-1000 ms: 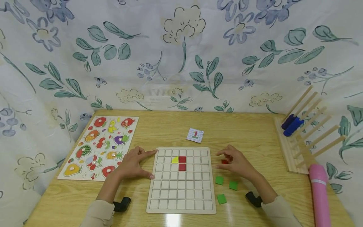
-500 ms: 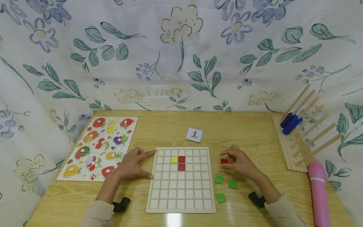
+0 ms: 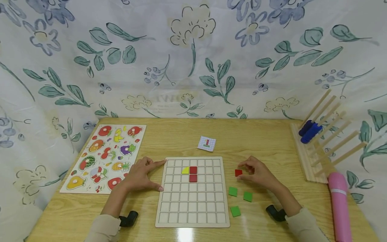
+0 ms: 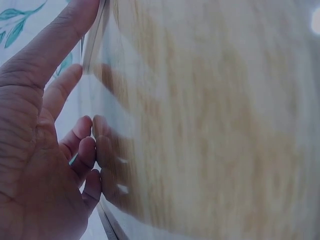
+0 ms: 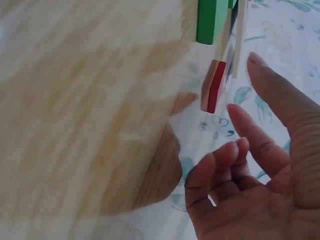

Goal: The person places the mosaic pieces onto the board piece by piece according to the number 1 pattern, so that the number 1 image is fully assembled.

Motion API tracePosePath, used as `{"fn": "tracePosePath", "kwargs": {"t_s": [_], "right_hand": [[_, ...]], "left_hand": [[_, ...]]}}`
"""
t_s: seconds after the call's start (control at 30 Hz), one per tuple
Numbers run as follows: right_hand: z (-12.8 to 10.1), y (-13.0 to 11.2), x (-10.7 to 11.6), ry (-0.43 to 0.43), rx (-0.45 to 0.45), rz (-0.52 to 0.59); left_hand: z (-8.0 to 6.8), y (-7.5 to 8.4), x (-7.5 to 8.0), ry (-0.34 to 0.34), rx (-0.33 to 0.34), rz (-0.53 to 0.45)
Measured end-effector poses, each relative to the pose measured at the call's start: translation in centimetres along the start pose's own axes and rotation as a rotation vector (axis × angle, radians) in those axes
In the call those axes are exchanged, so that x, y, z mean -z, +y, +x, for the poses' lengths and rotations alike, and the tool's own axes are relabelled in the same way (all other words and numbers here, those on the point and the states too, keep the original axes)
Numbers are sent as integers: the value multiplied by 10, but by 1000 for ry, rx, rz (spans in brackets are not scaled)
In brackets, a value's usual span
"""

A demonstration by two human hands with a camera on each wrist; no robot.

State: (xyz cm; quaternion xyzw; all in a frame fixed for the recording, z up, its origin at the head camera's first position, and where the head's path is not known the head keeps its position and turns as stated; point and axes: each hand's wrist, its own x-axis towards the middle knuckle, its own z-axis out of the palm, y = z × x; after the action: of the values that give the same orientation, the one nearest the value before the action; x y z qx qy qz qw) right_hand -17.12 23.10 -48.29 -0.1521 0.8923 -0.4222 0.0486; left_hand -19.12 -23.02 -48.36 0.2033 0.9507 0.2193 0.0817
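Note:
In the head view, a pale grid board (image 3: 177, 216) bears a yellow piece (image 3: 185, 170) beside a red square tile (image 3: 193, 169), with another red tile (image 3: 192, 178) directly below. My left hand (image 3: 139, 176) touches the board's left edge with forefinger and thumb spread apart. Right of the board lies a loose red tile (image 3: 238, 172). My right hand (image 3: 257, 173) is just beside it, thumb and forefinger parted. In the right wrist view that loose tile (image 5: 214, 86) rests on the table, and the right fingertips (image 5: 235, 111) look apart from it.
Several green tiles (image 3: 232, 191) lie right of the board. Behind it is a small pattern card (image 3: 207, 143). A fruit puzzle board (image 3: 104, 158) lies at left. At right stand a wooden peg rack (image 3: 305, 161) and a pink cylinder (image 3: 341, 208).
My right hand has drawn slightly to the right, so the loose red tile shows more fully. The left hand stays at the board's edge.

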Motion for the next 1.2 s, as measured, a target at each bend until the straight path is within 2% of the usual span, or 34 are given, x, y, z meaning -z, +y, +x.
{"fn": "tracePosePath", "kwargs": {"t_s": [0.3,0.53,0.9,1.2], "right_hand": [[0,5,-3,-8,17,-4],[-1,7,-5,-17,-17,-29],[-3,6,-5,0,64,-49],[-3,4,-7,22,76,-103]], "left_hand": [[1,-3,-3,6,2,-4],[1,-3,-4,6,2,-4],[0,-2,-3,9,2,-1],[1,-1,-2,7,5,0]]}}
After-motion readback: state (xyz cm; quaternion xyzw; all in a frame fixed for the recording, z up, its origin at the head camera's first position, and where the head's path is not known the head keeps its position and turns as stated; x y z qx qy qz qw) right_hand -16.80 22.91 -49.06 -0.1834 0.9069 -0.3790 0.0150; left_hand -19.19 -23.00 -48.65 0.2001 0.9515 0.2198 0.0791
